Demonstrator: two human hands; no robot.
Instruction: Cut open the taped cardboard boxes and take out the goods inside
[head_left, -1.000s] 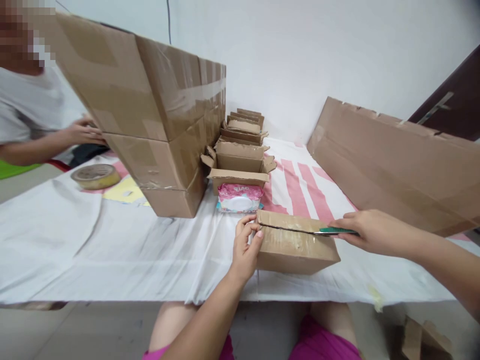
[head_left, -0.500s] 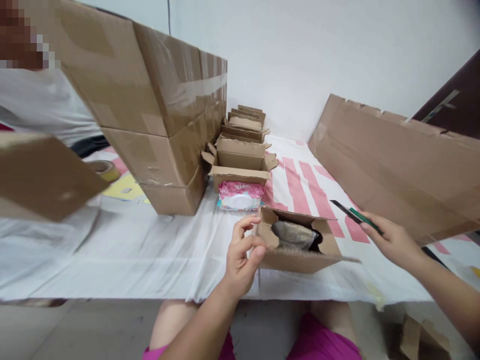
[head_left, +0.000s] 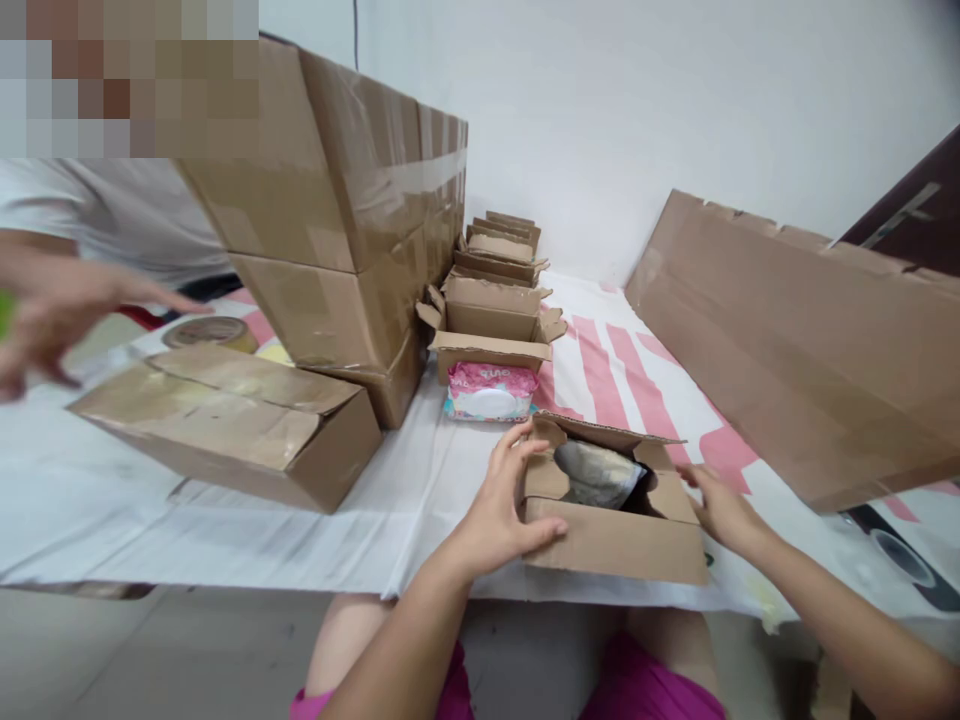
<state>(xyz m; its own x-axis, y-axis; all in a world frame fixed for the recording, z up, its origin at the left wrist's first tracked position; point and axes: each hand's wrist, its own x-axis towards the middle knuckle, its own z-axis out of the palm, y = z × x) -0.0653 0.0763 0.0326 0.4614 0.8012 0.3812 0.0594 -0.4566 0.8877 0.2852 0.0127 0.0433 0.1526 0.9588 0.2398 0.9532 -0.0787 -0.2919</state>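
An open cardboard box (head_left: pixel 615 545) lies on the table before me, its long flaps parted. Inside it a silvery, plastic-looking packet (head_left: pixel 600 474) shows; the rest of the contents are hidden. My left hand (head_left: pixel 506 510) grips the box's left end, thumb on the front flap and fingers spread at the rear corner. At the other end my right hand (head_left: pixel 720 510) has its curled fingers against the box's right side. No knife shows in it. A tiny green bit (head_left: pixel 709 560) peeks out by the box's lower right corner, too small to make out.
A closed carton (head_left: pixel 225 420) lies at left beside stacked cartons (head_left: pixel 300 220), tape roll (head_left: pixel 210 332) behind it. A co-worker's hand (head_left: pixel 67 310) hovers there. Ahead are a wipes pack (head_left: pixel 491 392) and several open boxes (head_left: pixel 491 345); rightward, a large carton (head_left: pixel 795 350) and dark object (head_left: pixel 900 555).
The taped box was slit with the green utility knife and its flaps opened. My right hand came back to the box, without the knife visible. The co-worker's carton landed at left.
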